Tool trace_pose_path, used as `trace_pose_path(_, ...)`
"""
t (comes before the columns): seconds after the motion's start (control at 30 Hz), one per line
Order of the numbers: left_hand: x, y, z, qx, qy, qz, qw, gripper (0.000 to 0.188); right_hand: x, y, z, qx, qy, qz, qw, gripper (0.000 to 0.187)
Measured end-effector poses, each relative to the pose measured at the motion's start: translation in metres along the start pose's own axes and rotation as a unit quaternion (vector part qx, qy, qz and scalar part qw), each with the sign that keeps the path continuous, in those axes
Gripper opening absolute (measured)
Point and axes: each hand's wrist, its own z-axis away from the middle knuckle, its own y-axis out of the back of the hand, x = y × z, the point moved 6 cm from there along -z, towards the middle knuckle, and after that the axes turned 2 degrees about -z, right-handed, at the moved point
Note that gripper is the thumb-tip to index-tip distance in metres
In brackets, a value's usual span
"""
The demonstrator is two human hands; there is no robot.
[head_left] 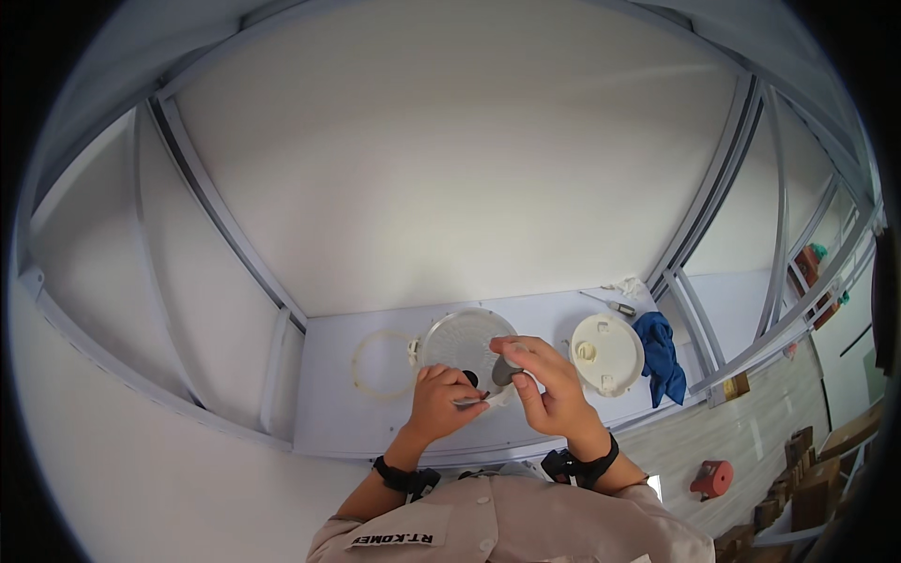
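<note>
In front of me on the table lies a round translucent cover [460,330] with a pale rim and a small latch on its left side. My left hand [437,403] is closed at its near left edge, its fingers pinching a thin greyish piece [467,402] too small to name. A black round part [470,378] shows just beyond those fingers. Over the cover's near right side, my right hand [554,387] grips a dark grey rounded object [507,372] between thumb and fingers. Its exact kind is not clear, as the fingers partly hide it.
A thin pale ring [356,362] lies to the left. On the right are a white round base [607,375] with fittings, a blue cloth [662,358], a screwdriver [619,307] and crumpled white material [629,287]. Metal frame posts [721,169] flank the table; a red stool [714,479] stands on the floor.
</note>
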Motion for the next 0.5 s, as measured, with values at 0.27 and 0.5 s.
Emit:
trace_pose_path(0.27,-0.001,-0.001,0.000,-0.003,0.004,-0.012,1.000,0.015,-0.001,0.001,-0.001,0.055,0.063,0.006,0.996,0.040)
trace_pose_path(0.5,-0.001,0.000,0.000,-0.009,0.014,0.002,1.000,0.015,0.007,0.003,-0.009,0.007,-0.008,-0.002,1.000,0.041)
